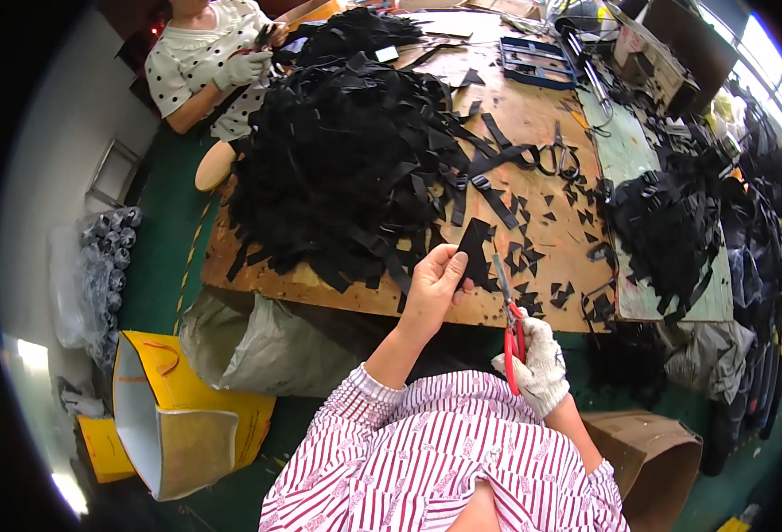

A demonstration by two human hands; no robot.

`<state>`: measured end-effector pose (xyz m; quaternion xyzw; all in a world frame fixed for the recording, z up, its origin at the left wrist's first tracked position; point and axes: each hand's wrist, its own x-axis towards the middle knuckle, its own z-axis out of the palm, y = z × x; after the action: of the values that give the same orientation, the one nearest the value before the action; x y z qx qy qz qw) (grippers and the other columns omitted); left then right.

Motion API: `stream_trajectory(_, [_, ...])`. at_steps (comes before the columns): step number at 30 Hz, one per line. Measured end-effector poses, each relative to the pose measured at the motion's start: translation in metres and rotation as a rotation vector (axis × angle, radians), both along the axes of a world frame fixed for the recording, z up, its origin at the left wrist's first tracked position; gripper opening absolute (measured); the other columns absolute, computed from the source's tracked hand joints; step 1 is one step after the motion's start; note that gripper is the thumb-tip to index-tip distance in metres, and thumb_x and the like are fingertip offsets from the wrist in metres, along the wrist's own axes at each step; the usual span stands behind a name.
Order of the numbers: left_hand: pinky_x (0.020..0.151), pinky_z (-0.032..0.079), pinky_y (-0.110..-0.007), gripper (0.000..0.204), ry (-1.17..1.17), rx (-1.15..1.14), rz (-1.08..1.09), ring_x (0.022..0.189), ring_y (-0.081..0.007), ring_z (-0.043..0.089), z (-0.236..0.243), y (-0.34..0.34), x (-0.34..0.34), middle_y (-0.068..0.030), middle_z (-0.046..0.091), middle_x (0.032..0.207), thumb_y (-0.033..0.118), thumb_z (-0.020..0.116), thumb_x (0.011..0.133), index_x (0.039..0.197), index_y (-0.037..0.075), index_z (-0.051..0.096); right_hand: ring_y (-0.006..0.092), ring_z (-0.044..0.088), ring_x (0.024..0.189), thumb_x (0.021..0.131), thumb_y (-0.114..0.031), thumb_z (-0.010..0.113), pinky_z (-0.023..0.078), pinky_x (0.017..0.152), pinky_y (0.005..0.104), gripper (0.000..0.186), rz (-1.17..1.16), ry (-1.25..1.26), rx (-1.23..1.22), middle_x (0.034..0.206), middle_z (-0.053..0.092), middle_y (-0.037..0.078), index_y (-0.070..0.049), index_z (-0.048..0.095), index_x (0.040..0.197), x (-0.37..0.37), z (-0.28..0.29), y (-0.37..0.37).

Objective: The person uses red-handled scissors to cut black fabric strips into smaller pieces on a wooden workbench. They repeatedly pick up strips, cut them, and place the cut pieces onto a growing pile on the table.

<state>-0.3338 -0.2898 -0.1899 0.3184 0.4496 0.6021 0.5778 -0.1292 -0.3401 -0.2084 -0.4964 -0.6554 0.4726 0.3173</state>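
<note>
My bare left hand (pixel 435 288) pinches a flat black fabric piece (pixel 473 248) between thumb and fingers, above the table's near edge. In a white knit glove, my right hand (pixel 540 365) is closed round the red handles of a pair of scissors (pixel 509 306). The blades point away from me, just right of the fabric piece and apart from my left fingers. A big heap of black straps and fabric pieces (pixel 346 160) covers the table's left half. Small black offcuts (pixel 522 257) lie scattered right of the blades.
The wooden table (pixel 550 115) carries a second pair of scissors (pixel 557 160) and a blue tray (pixel 537 62). A co-worker's gloved hand (pixel 245 69) is at far left. Yellow bag (pixel 249 426) and cardboard box (pixel 639 434) stand below. More black straps (pixel 665 222) lie right.
</note>
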Motion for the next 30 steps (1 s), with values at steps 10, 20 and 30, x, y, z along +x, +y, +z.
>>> stream_trajectory(10, [0.044, 0.034, -0.013, 0.012, 0.081, -0.01, -0.056, 0.059, -0.0004, 0.053, -0.005, -0.001, 0.002, 0.0061, 0.056, 0.074, 0.02, 0.054, 0.094, 0.094, 0.009, 0.056, 0.0234, 0.056, 0.079, 0.062, -0.017, 0.074, 0.046, 0.073, 0.0339, 0.064, 0.082, -0.202, -0.003, 0.091, 0.055, 0.011, -0.003, 0.045, 0.118, 0.001, 0.02, 0.004])
stream_trajectory(20, [0.047, 0.034, -0.013, 0.016, 0.133, 0.008, -0.216, 0.062, 0.0008, 0.049, -0.011, -0.01, 0.009, 0.0061, 0.054, 0.074, 0.023, 0.052, 0.095, 0.095, 0.007, 0.056, 0.0221, 0.059, 0.071, 0.066, -0.025, 0.078, 0.047, 0.068, 0.0339, 0.066, 0.017, -0.056, 0.042, 0.085, 0.058, 0.011, -0.003, 0.045, 0.119, -0.004, -0.003, 0.003])
stream_trajectory(30, [0.047, 0.029, -0.017, 0.012, 0.333, -0.007, -0.221, 0.056, 0.0018, 0.039, -0.012, -0.01, 0.0, 0.0087, 0.044, 0.064, 0.015, 0.055, 0.093, 0.09, 0.004, 0.057, 0.0136, 0.051, 0.069, 0.067, -0.003, 0.07, 0.047, 0.065, 0.0272, 0.053, 0.088, -0.103, 0.026, 0.087, 0.051, 0.004, -0.006, 0.042, 0.112, -0.001, -0.013, 0.008])
